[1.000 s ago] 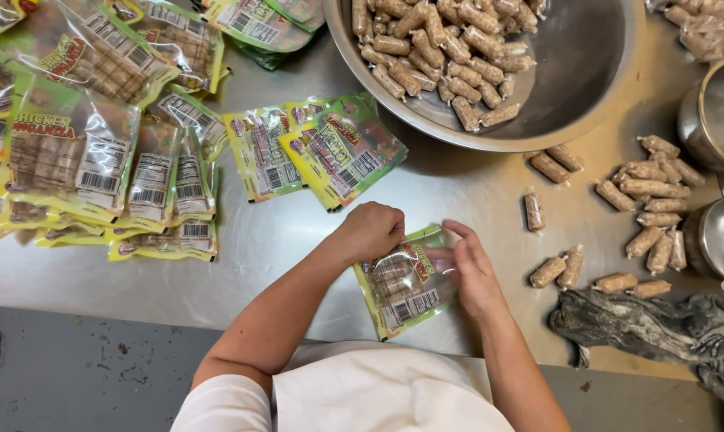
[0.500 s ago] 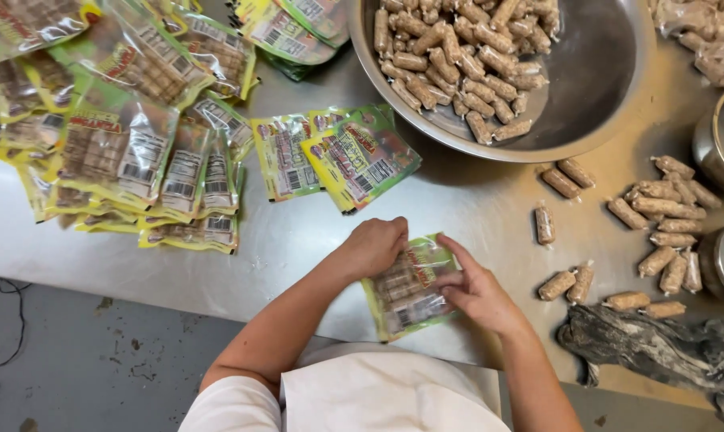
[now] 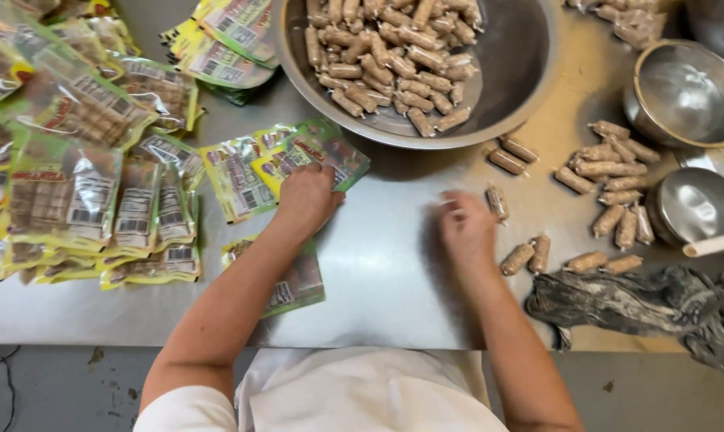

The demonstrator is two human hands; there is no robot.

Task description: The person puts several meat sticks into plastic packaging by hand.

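Left hand point(image 3: 308, 200) presses flat, ungripping, on an empty green-yellow pouch point(image 3: 310, 156) mid-bench. Right hand point(image 3: 466, 228), blurred, open and empty, hovers beside a wrapped sausage point(image 3: 498, 202); a filled pouch point(image 3: 290, 280) lies near the bench's front edge.

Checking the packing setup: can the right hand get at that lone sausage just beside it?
Probably yes: the right hand lies open on the table, the sausage is just past its fingertips, and nothing lies between.

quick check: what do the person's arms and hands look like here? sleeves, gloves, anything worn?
Both hands bare: left hand and right hand show no gloves, rings or watch. Forearms uncovered to above the elbow. Short white sleeves at the shoulders, with a white garment over the chest.
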